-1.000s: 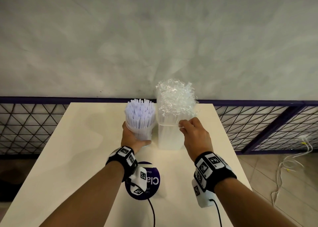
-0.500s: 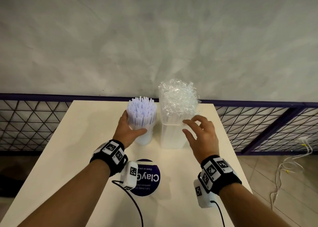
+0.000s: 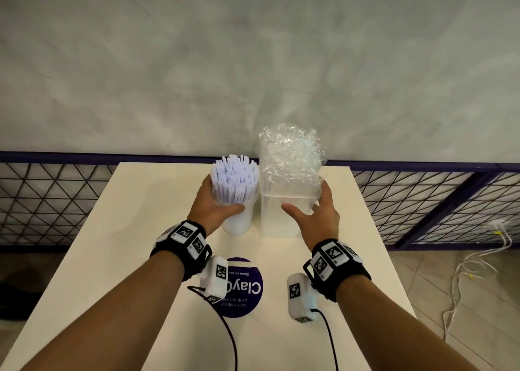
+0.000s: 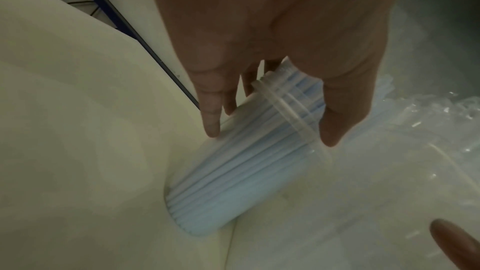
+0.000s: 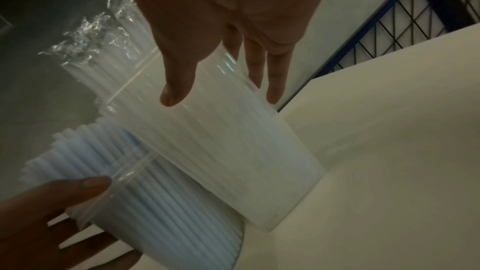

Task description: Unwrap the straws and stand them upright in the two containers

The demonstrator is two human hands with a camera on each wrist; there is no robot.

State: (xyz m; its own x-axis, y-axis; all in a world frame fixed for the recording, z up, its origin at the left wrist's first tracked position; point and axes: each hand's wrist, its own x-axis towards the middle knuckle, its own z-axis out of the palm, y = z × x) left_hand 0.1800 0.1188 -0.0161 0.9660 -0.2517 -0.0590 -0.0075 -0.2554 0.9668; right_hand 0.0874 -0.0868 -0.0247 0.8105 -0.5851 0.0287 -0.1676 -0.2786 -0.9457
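Left hand (image 3: pixel 214 202): fingers curled round the round clear plastic cup, thumb across its near side at the rim
Round cup (image 3: pixel 236 218): on the cream table (image 3: pixel 140 230) at 11 o'clock from the purple round sticker (image 3: pixel 242 286), packed with upright pale blue-white bare straws (image 3: pixel 235 179)
Square clear plastic tub (image 3: pixel 281 216): touching the cup's right side, filled with straws in crinkly clear wrappers (image 3: pixel 289 151)
Right hand (image 3: pixel 318 213): fingers spread and straight against the tub's right wall, thumb apart in front; contact hard to confirm
Handling: both containers probably light, smooth, top-heavy and easily tipped; take hold low on the walls, below the rim
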